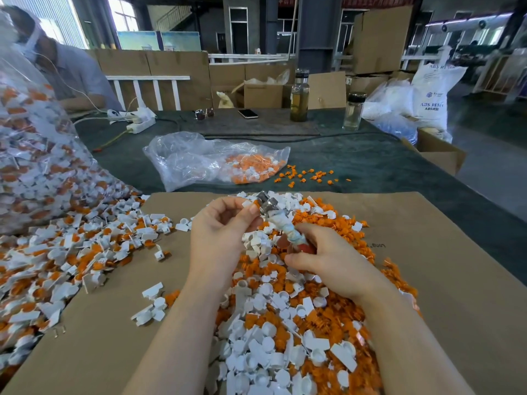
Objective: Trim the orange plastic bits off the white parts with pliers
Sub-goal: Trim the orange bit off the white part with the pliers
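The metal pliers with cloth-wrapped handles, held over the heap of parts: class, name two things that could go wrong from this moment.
1. The left hand pinches a small white plastic part right at the metal pliers; fingertips could get nipped.
2. The right hand works over a mixed heap of white and orange pieces; a trimmed part may drop back among untrimmed ones.

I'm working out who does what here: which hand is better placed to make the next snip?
The right hand: it grips the handles of the pliers, whose metal head meets the white part that the left hand pinches.
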{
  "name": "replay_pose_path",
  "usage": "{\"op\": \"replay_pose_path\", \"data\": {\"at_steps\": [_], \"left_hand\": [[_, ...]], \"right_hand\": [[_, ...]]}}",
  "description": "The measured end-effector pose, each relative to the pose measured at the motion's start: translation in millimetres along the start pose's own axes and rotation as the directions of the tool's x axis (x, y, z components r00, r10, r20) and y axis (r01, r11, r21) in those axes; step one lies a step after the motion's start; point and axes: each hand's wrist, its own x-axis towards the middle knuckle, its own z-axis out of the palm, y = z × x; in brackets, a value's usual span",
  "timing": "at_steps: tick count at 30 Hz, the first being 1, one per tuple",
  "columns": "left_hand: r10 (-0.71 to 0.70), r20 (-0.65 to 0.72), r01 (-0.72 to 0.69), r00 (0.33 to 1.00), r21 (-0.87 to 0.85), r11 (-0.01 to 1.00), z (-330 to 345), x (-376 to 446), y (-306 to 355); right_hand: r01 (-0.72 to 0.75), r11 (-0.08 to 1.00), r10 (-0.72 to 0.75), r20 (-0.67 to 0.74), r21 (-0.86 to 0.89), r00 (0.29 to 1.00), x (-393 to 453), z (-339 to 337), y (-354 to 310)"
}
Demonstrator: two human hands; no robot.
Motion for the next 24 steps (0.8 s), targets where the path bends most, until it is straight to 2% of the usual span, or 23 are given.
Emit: {"op": "replay_pose_path", "data": {"at_steps": [5,9,14,20,24], "left_hand": [[-0.021,0.037,0.023,0.999,-0.054,0.998,-3.4,1.4,0.8],[-0.021,0.049,0.024,0.999,-0.069,0.997,-4.6,1.8,1.3],[-0.033,0.039,0.035,0.999,-0.07,0.997,-3.8,1.4,0.2],[-0.047,0.01,0.048,0.999,-0.068,0.997,-2.6,3.3,-1.0],[-0.128,0.002,0.128,0.992,-0.107,0.986,-2.1,3.6,-0.9]], "right_hand": [[-0.021,1.0,0.021,0.045,-0.008,0.999,-1.2,-0.9,-0.2],[0.021,1.0,-0.021,0.045,-0.015,0.999,-2.8,-0.9,-2.9],[0.062,0.997,-0.061,0.024,-0.041,0.998,-2.1,2.1,-5.8],[0.033,0.999,-0.032,0.014,-0.018,0.999,2.1,6.0,-1.8],[0.046,0.997,-0.047,-0.011,-0.067,0.999,3.2,8.3,1.1]]}}
